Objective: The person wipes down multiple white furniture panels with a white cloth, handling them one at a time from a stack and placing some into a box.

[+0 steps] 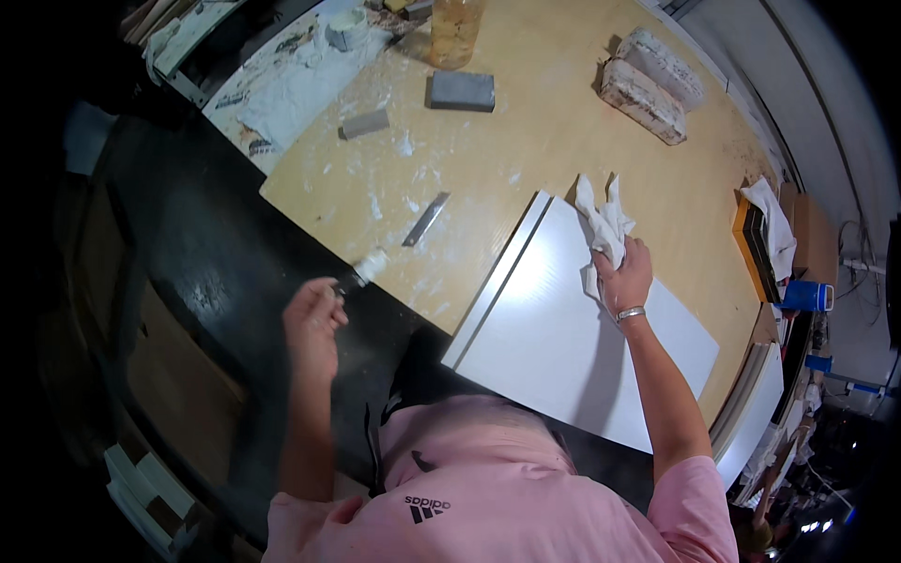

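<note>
So the right hand (627, 278) is bunched tight around a crumpled white rag (603, 228), pressing it onto the far edge of a white panel (554, 347) that lies flat on the wooden tabletop (526, 141), its near corner sticking out past the edge. The left hand (314, 319) is closed around a small tool (361, 272) with a pale tip, maybe a brush or tube, can't tell which, held out over the dark floor just off the tabletop's edge.

Looks to me like the wiping step: cleaning the panel's face with the rag while the tool waits in the other hand. Next move probably calls for steady, flat pressure and sweeping the rag across the rest of the surface, keeping the panel from sliding since part of it overhangs.

Nearby there's a thin metal blade (426, 219) lying loose, a grey sanding block (462, 91), and plenty of white dust smears on the wood.
</note>
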A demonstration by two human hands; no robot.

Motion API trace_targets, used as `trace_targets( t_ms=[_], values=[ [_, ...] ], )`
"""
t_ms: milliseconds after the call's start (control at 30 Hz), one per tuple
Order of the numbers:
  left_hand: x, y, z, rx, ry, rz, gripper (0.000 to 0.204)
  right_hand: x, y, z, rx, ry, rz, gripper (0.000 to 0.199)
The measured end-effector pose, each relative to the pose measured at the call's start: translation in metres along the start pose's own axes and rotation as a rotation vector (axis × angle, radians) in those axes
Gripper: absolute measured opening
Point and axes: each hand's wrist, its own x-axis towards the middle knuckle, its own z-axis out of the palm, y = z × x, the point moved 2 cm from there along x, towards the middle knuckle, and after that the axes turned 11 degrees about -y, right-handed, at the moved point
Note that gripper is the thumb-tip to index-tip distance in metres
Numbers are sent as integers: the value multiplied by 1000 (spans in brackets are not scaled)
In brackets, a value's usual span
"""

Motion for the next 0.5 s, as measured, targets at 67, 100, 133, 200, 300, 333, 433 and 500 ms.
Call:
trace_targets(
  t_ms=[67,100,133,200,300,333,433,500],
  values=[
    [48,31,-10,58,-2,116,19,1,1,2,-16,18,-16,44],
    [78,48,-16,115,-18,182,21,1,1,0,-28,25,-18,44],
    [109,63,-22,98,-18,224,21,1,-4,-1,-27,21,-6,41],
    [172,94,-19,122,32,261,22,-1,-6,-3,-24,16,2,40],
    [263,136,-11,273,108,301,22,-2,-9,-2,0,18,10,39],
    [292,143,-8,302,116,327,22,-2,-11,-2,14,14,17,39],
    [383,151,5,404,128,397,23,-5,-10,1,12,43,44,41],
    [449,139,19,489,111,428,23,-11,-9,-5,-1,71,98,42]
  ],
)
